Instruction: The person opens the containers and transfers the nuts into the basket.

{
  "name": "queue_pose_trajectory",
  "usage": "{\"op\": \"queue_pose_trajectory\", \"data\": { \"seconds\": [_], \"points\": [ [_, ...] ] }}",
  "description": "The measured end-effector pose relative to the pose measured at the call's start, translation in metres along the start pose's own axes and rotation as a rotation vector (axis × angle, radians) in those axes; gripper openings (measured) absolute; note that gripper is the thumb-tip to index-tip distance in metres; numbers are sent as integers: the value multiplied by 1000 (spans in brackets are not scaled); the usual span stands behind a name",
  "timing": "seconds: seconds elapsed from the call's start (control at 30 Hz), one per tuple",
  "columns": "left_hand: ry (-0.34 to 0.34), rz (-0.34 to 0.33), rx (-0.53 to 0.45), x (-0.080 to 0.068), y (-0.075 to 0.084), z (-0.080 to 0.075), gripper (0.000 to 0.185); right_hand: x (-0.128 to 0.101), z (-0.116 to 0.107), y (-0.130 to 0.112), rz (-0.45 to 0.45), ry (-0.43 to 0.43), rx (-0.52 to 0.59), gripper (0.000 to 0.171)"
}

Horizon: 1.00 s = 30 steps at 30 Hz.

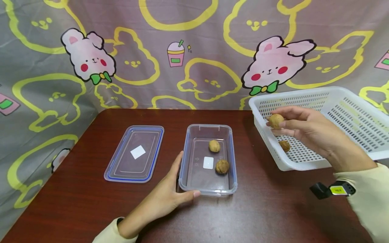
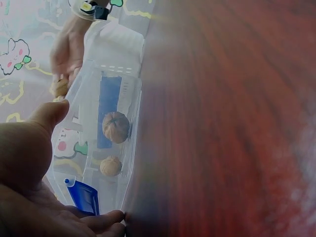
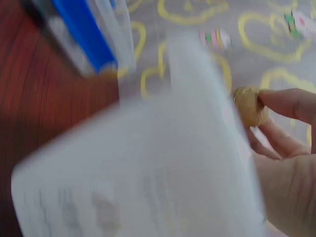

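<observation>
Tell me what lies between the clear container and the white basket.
In the head view, only bare brown table lies between the clear container and the white basket; nothing stands in that gap.

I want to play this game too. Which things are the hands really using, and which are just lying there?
In use:
right hand pinching a walnut
left hand steadying the clear box
two walnuts in the box
white basket with one walnut left

Just lying there:
lid, flat beside the box
bunny cloth behind the table
</observation>
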<state>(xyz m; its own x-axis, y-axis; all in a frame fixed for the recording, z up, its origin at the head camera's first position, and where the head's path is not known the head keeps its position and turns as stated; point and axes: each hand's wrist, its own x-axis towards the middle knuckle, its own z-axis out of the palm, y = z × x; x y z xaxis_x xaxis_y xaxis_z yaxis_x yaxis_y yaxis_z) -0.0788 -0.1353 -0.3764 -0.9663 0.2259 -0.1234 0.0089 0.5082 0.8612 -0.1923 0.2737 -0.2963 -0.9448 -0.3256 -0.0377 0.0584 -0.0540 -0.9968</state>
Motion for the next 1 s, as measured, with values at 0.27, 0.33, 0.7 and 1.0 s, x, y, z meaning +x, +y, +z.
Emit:
{"op": "queue_pose_trajectory", "data": {
  "seconds": [0.27, 0.33, 0.7, 1.0],
  "points": [
    [4, 10, 1, 0, -1, 0, 125, -2, -66, 13, 7, -18, -38, 41],
    [3, 10, -1, 0, -1, 0, 124, -2, -76, 15, 19, -29, -102, 42],
    [-1, 12, -13, 0, -1, 0, 125, -1, -92, 19, 205, -26, -593, 35],
    [-6, 13, -16, 0, 0, 0, 125, 4, -97, 27, 314, -93, -554, 31]
  ]
}}
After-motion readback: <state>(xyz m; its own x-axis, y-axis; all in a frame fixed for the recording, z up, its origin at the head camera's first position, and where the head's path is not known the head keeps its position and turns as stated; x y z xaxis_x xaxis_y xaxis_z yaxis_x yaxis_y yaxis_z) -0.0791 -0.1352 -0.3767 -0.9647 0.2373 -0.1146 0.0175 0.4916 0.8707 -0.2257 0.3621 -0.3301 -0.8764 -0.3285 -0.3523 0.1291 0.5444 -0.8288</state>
